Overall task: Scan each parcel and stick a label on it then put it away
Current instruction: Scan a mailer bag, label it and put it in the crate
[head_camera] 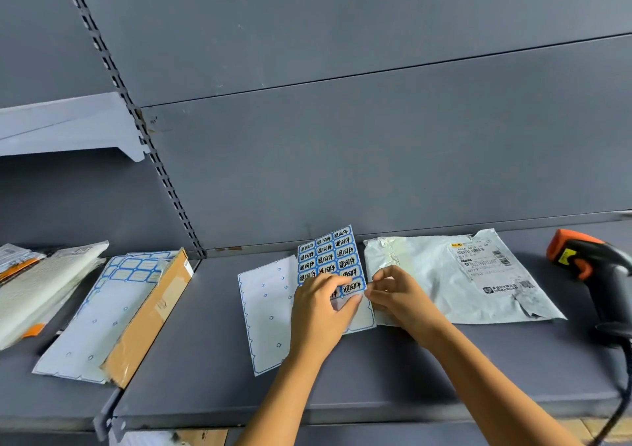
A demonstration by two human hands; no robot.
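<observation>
Item 1: label sheet (330,257) with blue-bordered stickers, mid-shelf (205,360), overlapping a stripped backing sheet (266,308). From my remote seat I see the left hand (319,312) pressing fingers across its lower rows. The right hand (398,295) pinches its right edge, and the two hands nearly meet.
Item 2: grey parcel (444,274), flat, just right of the sheet, address label up.
Item 3: scanner (595,267), far right.
Item 4: cardboard box (150,312), left.
</observation>
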